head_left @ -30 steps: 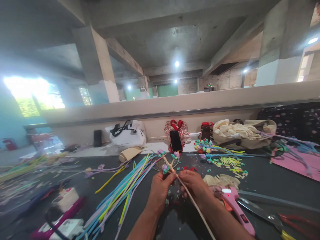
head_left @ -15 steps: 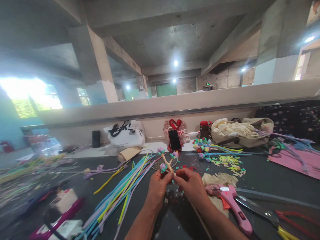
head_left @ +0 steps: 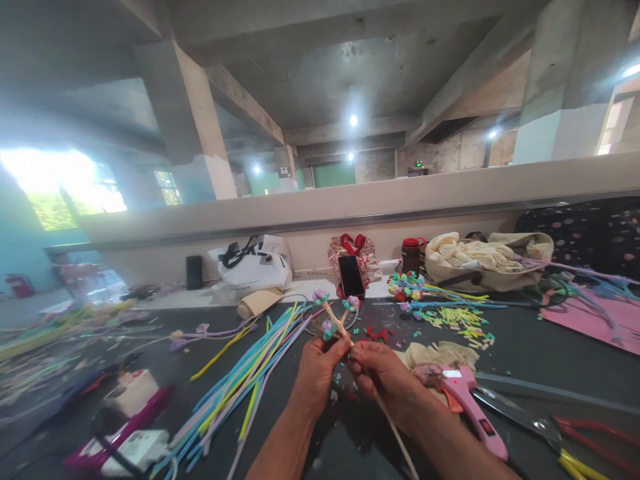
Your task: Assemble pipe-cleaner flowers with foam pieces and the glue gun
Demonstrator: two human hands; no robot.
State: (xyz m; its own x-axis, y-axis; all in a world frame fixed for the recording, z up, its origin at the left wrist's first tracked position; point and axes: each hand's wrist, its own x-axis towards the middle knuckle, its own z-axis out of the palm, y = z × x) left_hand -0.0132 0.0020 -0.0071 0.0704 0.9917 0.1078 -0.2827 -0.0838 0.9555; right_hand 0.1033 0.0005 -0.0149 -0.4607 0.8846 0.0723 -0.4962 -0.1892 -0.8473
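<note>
A small branched stem wrapped in beige, tipped with purple and teal flowers, stands up between my hands. My left hand pinches its lower part between thumb and fingers. Close against it on the right, my right hand is closed around a thin beige strip, which trails down toward the lower edge of the view. The fingertips of both hands nearly meet at the stem's base. Left of my hands lies a bundle of blue, yellow and lilac fuzzy stems on the dark table.
A pink glue gun and scissors lie at the right. Behind are a phone, a white bag, a bottle and cut yellow pieces. A power strip sits at lower left.
My right hand's fingers have curled further in beside the stem, and the beige strip now shows more clearly below them. The view has shifted slightly.
</note>
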